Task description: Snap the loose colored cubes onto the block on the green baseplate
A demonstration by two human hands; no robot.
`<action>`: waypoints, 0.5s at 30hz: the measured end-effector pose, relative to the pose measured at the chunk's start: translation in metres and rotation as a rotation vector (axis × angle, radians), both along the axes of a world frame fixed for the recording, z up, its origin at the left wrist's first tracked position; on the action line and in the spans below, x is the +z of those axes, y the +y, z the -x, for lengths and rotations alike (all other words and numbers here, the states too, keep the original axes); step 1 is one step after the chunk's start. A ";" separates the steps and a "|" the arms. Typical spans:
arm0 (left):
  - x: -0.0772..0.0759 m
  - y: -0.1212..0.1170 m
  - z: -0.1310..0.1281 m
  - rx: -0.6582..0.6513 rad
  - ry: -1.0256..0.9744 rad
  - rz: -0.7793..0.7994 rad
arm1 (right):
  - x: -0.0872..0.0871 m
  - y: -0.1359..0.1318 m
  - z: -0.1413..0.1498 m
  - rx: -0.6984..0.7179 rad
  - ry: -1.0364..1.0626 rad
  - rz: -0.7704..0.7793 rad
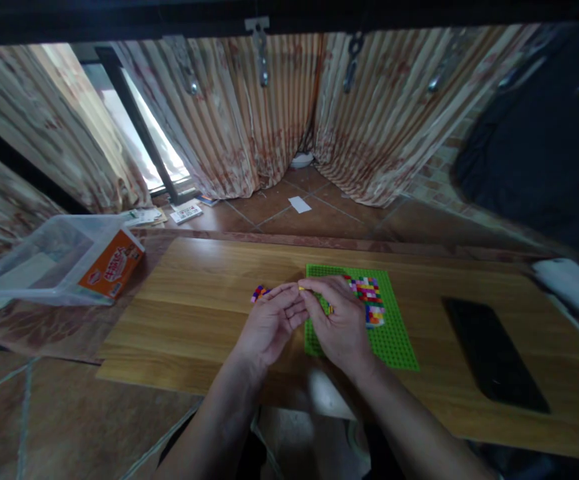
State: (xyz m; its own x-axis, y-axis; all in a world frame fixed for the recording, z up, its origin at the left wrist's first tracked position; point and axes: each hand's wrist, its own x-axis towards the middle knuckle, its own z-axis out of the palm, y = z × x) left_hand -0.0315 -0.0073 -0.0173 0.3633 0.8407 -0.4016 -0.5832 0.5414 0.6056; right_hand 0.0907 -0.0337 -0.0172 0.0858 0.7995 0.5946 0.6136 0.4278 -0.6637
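My left hand (270, 323) and my right hand (338, 322) meet over the left part of a green studded baseplate (394, 340) on a low wooden board (209, 293). The fingertips of both hands pinch a tiny yellow piece (301, 288) between them. A patch of mixed-colour small bricks (368, 297) is fixed on the plate, just right of my right hand. A few loose coloured bricks (258, 292) lie on the board by my left fingers.
A black phone (494, 357) lies flat on the board's right side. A clear plastic box with an orange label (69, 257) stands at the left. Striped curtains (249, 113) hang behind, with papers (184, 213) on the tiled floor. A white object (572, 283) sits far right.
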 end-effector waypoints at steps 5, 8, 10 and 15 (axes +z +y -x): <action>0.002 -0.002 -0.010 0.008 0.096 -0.043 | 0.004 -0.006 -0.029 -0.134 0.055 0.047; 0.002 -0.003 -0.015 0.023 0.182 -0.086 | 0.006 -0.014 -0.060 -0.249 0.116 0.055; 0.001 -0.004 -0.018 0.032 0.240 -0.121 | 0.007 -0.023 -0.081 -0.259 0.073 0.061; -0.003 -0.005 -0.027 0.043 0.354 -0.197 | -0.002 -0.050 -0.115 -0.269 0.005 0.204</action>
